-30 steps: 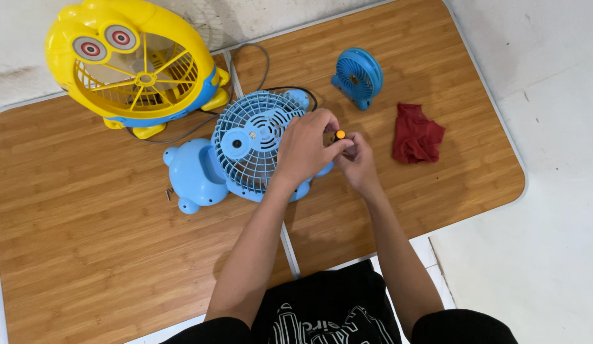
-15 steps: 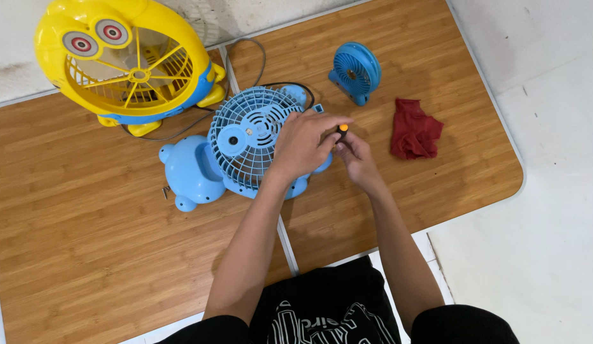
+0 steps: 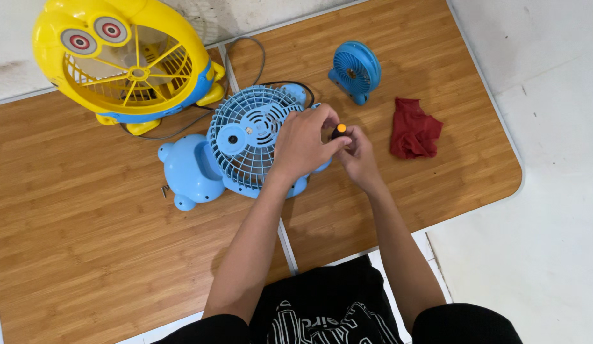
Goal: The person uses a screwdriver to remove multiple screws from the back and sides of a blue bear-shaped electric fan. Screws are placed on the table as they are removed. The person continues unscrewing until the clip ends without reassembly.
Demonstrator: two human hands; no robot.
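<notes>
Hands both closed around one small tool above the middle of the wooden counter (image 3: 86, 255). Left hand (image 3: 301, 148) lying over the right rim of the light blue fan (image 3: 245, 143), grip clenched, thumb and forefinger pinching a small screwdriver (image 3: 339, 130) with a black handle and an orange cap. Right hand (image 3: 358, 158) just beside it, fingers curled, grip grasping the lower part of the same screwdriver; tip of the tool hidden between the two hands. Cannot tell whether the tip touches the fan.

Light blue fan lying on the counter, round grille facing up, animal-shaped base with small round feet pointing toward the left edge. Dark cord (image 3: 290, 86) looping from behind the grille toward the far edge. Few small dark screws (image 3: 164, 190) lying on the counter just left of the base.

Yellow fan (image 3: 128, 60) with cartoon eyes and a blue band standing at the far left corner, near the light blue fan, grey cord (image 3: 245, 54) curving from behind it. Small blue handheld fan (image 3: 355, 69) standing near the far edge, well apart from the hands. Crumpled red cloth (image 3: 414, 130) lying toward the right edge, near the right hand but apart from it.

Counter made of two wooden panels joined by a pale seam running under the left forearm. Black garment with white print (image 3: 322, 312) at the near edge, between the forearms.
</notes>
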